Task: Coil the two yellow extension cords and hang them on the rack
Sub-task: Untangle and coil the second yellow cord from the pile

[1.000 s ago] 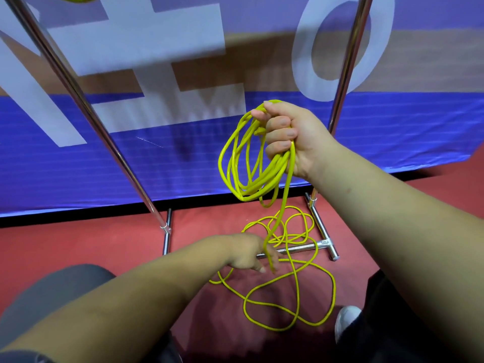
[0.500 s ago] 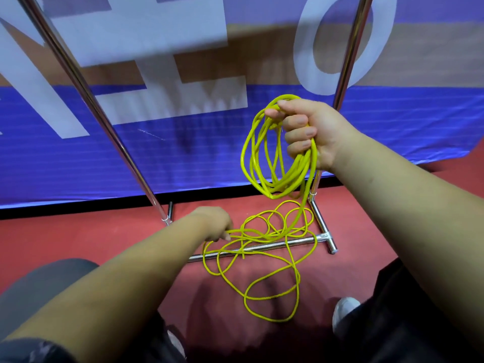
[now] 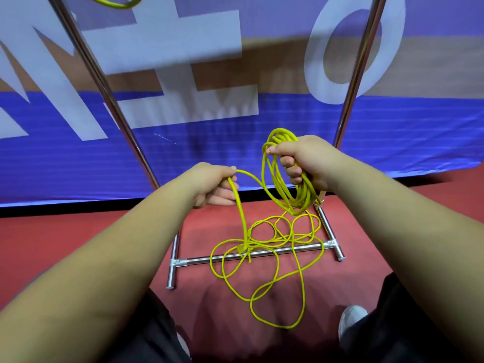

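My right hand [image 3: 305, 159] grips several coiled loops of a yellow extension cord [image 3: 284, 189] at chest height. My left hand [image 3: 214, 186] pinches a strand of the same cord [image 3: 239, 213] that runs down to the floor. The loose remainder [image 3: 272, 260] lies in tangled loops on the red floor, draped over the bottom crossbar [image 3: 285, 251] of the metal rack. A bit of a second yellow cord [image 3: 115, 2] hangs at the top left edge, near the rack's left upright [image 3: 104, 85].
The rack's right upright [image 3: 358, 72] rises just behind my right hand. A blue, tan and white banner [image 3: 183, 142] stands close behind the rack. My dark trousers and a white shoe [image 3: 352, 319] fill the bottom.
My left hand rose from the floor, lifting a strand of cord up toward the coil. My right hand dropped lower with the coil, and the floor loops shifted.
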A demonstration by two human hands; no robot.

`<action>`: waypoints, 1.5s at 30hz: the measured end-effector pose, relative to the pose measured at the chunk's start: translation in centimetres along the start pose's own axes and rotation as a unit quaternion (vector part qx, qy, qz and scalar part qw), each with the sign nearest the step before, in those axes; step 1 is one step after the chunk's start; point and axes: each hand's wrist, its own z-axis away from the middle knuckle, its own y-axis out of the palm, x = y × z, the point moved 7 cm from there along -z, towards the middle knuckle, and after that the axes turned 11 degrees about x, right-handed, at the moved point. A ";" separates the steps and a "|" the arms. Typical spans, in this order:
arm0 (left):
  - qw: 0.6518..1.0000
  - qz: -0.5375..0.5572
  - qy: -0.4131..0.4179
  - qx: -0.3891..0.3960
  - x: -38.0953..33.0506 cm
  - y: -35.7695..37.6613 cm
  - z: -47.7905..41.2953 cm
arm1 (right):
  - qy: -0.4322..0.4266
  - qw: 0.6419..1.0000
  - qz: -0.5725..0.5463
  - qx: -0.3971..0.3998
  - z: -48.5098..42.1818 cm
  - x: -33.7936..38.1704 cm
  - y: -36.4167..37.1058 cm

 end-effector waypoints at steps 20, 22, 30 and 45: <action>0.896 0.432 0.097 0.040 -4.6 -0.3 1.0 | 0.032 0.993 -0.107 0.038 -0.8 -2.4 5.2; 0.897 0.430 0.090 0.038 -4.3 -0.7 0.6 | 0.029 0.991 -0.122 0.045 -0.7 -2.2 5.5; 0.950 0.303 0.067 0.015 -3.6 -0.3 -0.2 | -0.011 0.989 -0.124 0.081 -0.8 -1.3 5.6; 0.931 -0.264 0.182 0.174 -0.6 6.7 1.4 | -0.054 0.983 -0.170 -0.050 0.0 0.9 2.0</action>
